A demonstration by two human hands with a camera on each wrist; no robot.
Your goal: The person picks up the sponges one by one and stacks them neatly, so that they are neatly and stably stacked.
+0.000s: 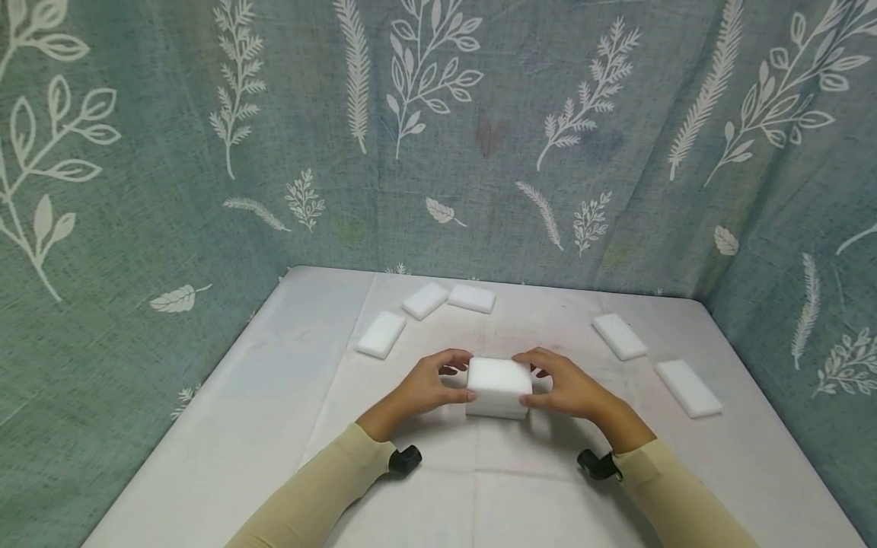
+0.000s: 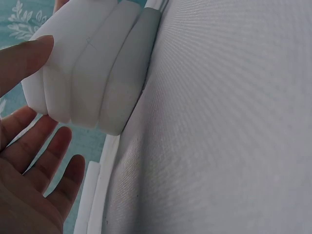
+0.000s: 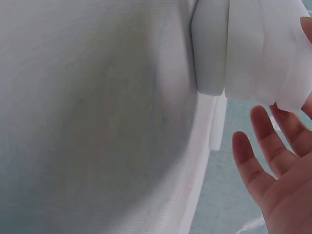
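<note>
While three loose white blocks lie beyond its fingers, the left hand grips the left side of a block stack, which stands between both hands' fingertips; the right hand grips the opposite side, with two more blocks beyond its fingers to the right.

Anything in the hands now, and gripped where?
A stack of white blocks, pinched near its top: left end by the left hand, right end by the right hand.

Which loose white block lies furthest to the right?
The front block of the right pair; its neighbour sits leftward, the other three even further left.
</note>
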